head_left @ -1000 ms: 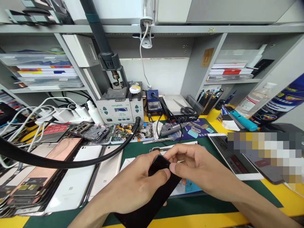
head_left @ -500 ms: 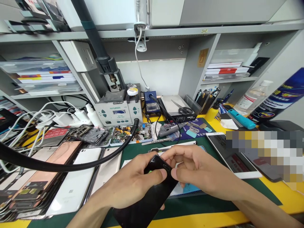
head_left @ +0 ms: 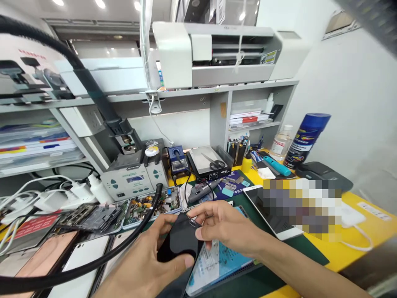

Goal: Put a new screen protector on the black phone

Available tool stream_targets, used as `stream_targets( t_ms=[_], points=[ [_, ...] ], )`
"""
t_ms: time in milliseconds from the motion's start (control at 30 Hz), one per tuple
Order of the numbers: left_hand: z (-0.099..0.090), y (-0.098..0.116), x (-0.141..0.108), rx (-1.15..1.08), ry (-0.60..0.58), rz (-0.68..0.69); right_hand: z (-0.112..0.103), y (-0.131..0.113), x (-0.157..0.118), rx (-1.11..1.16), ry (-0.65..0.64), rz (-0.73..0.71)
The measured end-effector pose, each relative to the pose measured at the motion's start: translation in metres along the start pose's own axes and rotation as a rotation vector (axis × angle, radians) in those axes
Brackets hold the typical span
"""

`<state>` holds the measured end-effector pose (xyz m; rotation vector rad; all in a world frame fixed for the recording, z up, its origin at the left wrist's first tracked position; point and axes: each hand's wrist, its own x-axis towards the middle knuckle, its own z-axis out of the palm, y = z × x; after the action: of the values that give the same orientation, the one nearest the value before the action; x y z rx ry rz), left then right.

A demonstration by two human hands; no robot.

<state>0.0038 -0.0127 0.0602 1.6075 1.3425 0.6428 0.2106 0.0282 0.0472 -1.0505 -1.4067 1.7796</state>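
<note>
Well, my left hand (head_left: 145,260) held the black phone (head_left: 178,240), with my thumb on its front and my fingers at its left side. My right hand (head_left: 214,225) pinched the phone near its top corner. So the phone was between my two hands, above a blue and white sheet (head_left: 217,265). A black hose (head_left: 132,243) curved left of my grip. A white phone (head_left: 263,211) lay to the right, and a grey tool (head_left: 201,191) and scissors (head_left: 218,165) were farther away from me.
</note>
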Motion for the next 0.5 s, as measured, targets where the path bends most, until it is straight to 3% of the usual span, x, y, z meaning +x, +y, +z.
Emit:
stream_targets(
  t_ms=[100,233,300,400,500],
  points=[
    [0.006,0.002,-0.002,0.381,0.192,-0.037,0.002,0.001,0.004,-0.037,0.084,-0.033],
    [0.006,0.0,-0.002,0.582,0.262,0.024,-0.016,-0.017,0.003,-0.2,0.06,-0.08],
    [0.004,0.0,-0.002,0.616,0.226,0.067,-0.041,-0.032,0.0,-0.337,0.145,-0.136],
    [0.003,0.006,-0.004,0.654,0.076,0.062,-0.088,-0.048,-0.005,-0.597,0.43,-0.161],
    [0.008,0.016,-0.005,0.658,-0.064,0.052,-0.123,-0.048,-0.001,-0.847,0.488,-0.046]
  ],
)
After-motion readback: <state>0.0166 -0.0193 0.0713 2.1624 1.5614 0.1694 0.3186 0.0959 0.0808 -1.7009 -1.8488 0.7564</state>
